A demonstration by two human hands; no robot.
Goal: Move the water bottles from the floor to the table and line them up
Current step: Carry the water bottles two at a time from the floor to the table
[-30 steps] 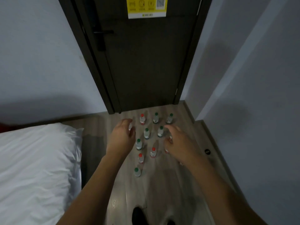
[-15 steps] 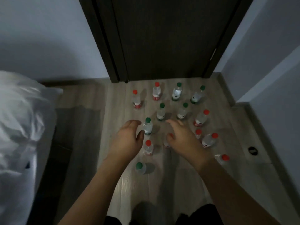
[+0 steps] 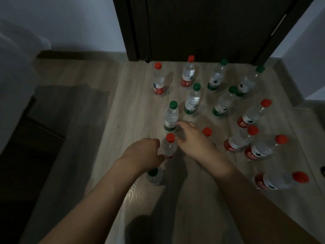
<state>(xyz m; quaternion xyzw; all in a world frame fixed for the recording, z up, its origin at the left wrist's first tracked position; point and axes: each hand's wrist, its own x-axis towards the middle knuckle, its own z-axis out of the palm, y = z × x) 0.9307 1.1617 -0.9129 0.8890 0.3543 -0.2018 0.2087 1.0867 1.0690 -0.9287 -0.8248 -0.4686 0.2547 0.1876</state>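
Several clear water bottles with red or green caps stand on the wooden floor (image 3: 112,131) in front of a dark door. My left hand (image 3: 140,154) is low, its fingers curled against the left side of a red-capped bottle (image 3: 169,147), not wrapped around it. My right hand (image 3: 195,140) hovers just right of that bottle with fingers apart, reaching toward a green-capped bottle (image 3: 171,116). Its palm hides the body of another red-capped bottle (image 3: 207,131). A green-capped bottle (image 3: 154,175) stands under my left wrist. No table is in view.
The dark door (image 3: 202,27) and its frame close the far side. White walls stand at left and right, with a corner jutting in at the right. White bedding (image 3: 15,76) and a dark bed base lie at the left. A round floor fitting (image 3: 323,169) sits at the right edge.
The view has dropped and moved closer to the bottles. Both hands have lowered toward the near bottles, the left one now against the red-capped bottle.
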